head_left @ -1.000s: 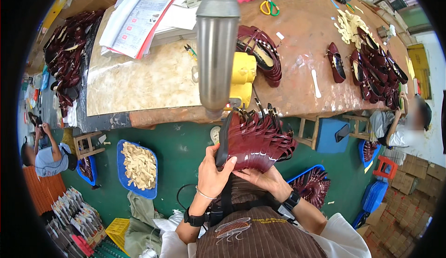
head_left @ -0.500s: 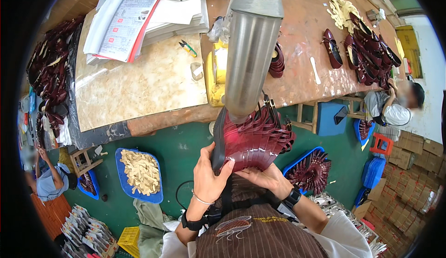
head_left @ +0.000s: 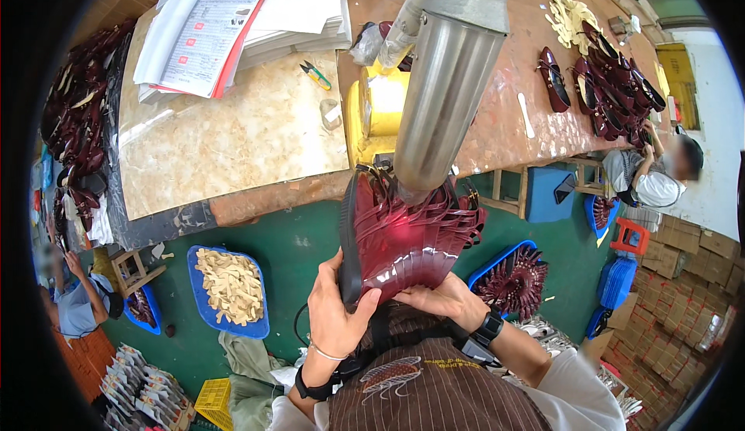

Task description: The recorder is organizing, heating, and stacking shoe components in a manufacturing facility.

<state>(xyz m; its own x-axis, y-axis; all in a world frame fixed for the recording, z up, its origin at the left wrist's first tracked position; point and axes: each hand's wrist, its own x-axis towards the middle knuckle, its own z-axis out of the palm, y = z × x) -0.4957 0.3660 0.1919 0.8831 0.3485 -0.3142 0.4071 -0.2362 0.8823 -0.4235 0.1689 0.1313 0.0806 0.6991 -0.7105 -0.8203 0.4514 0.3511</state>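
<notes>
A fanned stack of glossy burgundy strap shoes is held between my two hands, toes toward me. The leftmost shoe shows its black sole. My left hand grips the stack at its lower left, thumb over the toe end. On the lower right, my right hand closes around the stack, with its fingers partly hidden beneath. Just above the shoes ends a thick metal tube, like a hot-air nozzle, and a pinkish-red glow falls on the leather under it.
Behind stands the workbench with thread snips, papers and a yellow machine part. A shoe pile lies far right near a seated person. Blue tubs hold beige pieces and burgundy shoes.
The stack has shifted slightly left relative to the tube, so the nozzle end now sits farther along the straps. My head view has moved a little; both hands keep their hold.
</notes>
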